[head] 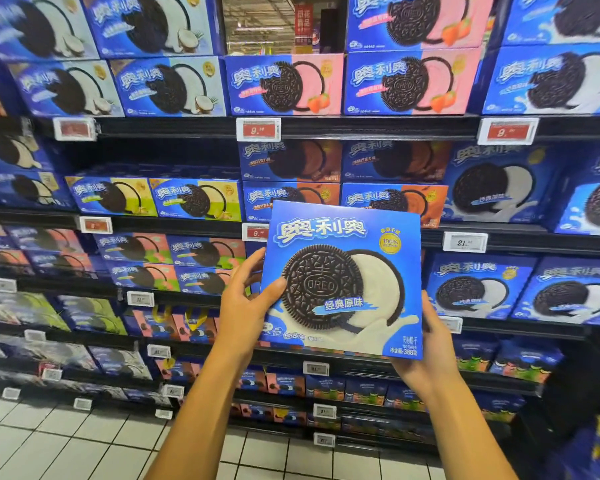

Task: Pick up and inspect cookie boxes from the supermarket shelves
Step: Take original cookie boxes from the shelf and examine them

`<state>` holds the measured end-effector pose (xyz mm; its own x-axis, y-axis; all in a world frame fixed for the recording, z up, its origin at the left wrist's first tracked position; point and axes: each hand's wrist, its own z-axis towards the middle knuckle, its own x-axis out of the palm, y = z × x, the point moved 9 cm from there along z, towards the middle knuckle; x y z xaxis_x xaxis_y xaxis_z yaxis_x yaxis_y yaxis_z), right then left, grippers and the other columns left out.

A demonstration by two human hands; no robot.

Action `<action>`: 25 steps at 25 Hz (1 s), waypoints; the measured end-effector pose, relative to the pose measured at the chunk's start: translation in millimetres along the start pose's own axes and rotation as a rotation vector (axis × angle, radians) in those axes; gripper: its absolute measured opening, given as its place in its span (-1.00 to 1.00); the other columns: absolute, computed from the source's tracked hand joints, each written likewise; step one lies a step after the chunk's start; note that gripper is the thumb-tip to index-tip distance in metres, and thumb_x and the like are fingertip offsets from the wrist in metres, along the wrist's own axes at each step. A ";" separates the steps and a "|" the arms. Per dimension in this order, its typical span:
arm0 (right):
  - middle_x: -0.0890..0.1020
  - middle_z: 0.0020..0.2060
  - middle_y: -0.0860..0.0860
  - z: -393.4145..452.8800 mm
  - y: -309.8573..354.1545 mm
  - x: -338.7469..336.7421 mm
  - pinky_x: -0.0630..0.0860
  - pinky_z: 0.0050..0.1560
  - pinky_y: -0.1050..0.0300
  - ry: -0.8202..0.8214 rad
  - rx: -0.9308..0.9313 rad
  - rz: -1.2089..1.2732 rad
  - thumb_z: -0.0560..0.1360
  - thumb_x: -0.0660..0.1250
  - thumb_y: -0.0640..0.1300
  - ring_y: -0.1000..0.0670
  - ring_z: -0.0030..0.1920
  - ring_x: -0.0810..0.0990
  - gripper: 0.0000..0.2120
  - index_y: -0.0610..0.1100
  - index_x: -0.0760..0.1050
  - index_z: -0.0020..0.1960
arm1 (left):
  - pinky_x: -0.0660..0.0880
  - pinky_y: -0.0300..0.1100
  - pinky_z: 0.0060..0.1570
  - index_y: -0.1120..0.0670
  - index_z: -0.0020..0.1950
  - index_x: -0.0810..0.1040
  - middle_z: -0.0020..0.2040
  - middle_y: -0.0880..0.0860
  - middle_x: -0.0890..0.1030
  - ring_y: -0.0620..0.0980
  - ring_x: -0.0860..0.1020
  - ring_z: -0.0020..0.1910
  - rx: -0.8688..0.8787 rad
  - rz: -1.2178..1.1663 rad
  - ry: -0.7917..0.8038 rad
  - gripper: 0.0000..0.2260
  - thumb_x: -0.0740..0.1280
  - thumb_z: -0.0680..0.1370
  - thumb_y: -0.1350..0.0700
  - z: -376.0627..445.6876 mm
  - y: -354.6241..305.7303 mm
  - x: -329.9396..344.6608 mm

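While rows of cookie boxes blur across the shelves point(343, 124) behind, the left hand point(246, 306) at centre frame grasps the left edge of a blue Oreo box point(342, 282), thumb laid flat on the printed front beside the dark cookie, fingers curled out of sight behind. The box stands upright and faces the camera, held between the two hands in front of the middle shelf. Lower right of it, the right hand point(430, 355) cups the bottom right corner, clasped on that same box, its fingers mostly hidden behind the carton
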<state>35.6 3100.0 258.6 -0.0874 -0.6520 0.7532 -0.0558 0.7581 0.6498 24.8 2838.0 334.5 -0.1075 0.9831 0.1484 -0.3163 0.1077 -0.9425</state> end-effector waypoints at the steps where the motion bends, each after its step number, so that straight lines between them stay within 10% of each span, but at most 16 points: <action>1: 0.74 0.06 0.00 -1.3 0.5 2.1 0.68 -0.16 0.03 0.011 0.005 -0.002 0.45 0.32 0.17 -0.01 -0.03 0.74 -0.64 0.02 0.73 0.08 | 0.52 0.18 0.20 -0.28 0.19 0.58 0.28 0.01 0.59 0.08 0.55 0.27 -0.010 -0.002 0.006 -0.59 0.50 0.45 0.12 1.6 2.2 -1.4; 7: 0.72 0.12 -0.03 -6.0 10.5 29.1 0.68 -0.10 0.00 0.101 -0.037 -0.081 0.43 0.33 0.18 -0.05 0.05 0.72 -0.61 0.01 0.71 0.12 | 0.56 0.02 0.15 -0.19 0.39 0.44 0.35 -0.03 0.54 0.00 0.58 0.23 -0.100 0.125 0.115 -0.59 0.36 0.59 0.11 20.4 9.6 4.0; 11: 0.73 0.08 -0.01 -9.6 21.2 70.1 0.67 -0.07 0.04 0.150 -0.245 -0.401 0.56 0.29 0.13 -0.01 0.02 0.71 -0.73 0.05 0.69 0.09 | 0.33 -0.42 0.11 -0.18 0.47 0.26 0.22 -0.41 0.36 -0.43 0.40 0.15 -0.078 0.330 0.190 -0.47 0.36 0.54 -0.10 13.1 -16.8 32.7; 15: 0.70 0.10 0.18 -20.5 11.9 106.8 0.56 -0.05 0.34 0.182 -0.423 -0.734 0.61 0.26 0.07 0.20 0.05 0.67 -0.74 0.08 0.60 0.23 | 0.47 -0.34 0.10 -0.15 0.24 0.46 0.17 -0.24 0.60 -0.23 0.56 0.16 -0.146 0.055 0.460 -0.56 0.33 0.46 -0.33 -21.0 -22.1 88.9; 20: 0.42 0.44 0.23 -26.8 -13.5 117.2 0.32 0.39 0.34 0.272 -0.379 -0.879 0.53 0.16 0.23 0.34 0.40 0.36 -0.53 0.21 0.33 0.42 | 0.61 -0.09 0.04 0.00 0.30 0.52 0.19 0.01 0.67 0.01 0.65 0.14 -0.161 -0.188 0.266 -0.54 0.35 0.45 -0.13 -9.9 -8.2 65.8; 25: 0.45 0.41 0.27 -16.5 -5.2 88.7 0.33 0.38 0.33 0.206 -0.377 -0.951 0.65 0.19 0.07 0.34 0.40 0.36 -0.63 0.18 0.39 0.44 | 0.64 0.00 -0.11 0.02 0.24 0.62 0.15 0.09 0.68 0.11 0.67 0.08 -0.367 -0.451 0.153 -0.56 0.28 0.49 -0.20 4.1 31.6 25.3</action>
<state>44.6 3038.0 323.7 0.0036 -0.9944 -0.1060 0.3043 -0.0999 0.9473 8.2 2865.7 309.7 0.1067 0.8359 0.5384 0.0500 0.5363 -0.8426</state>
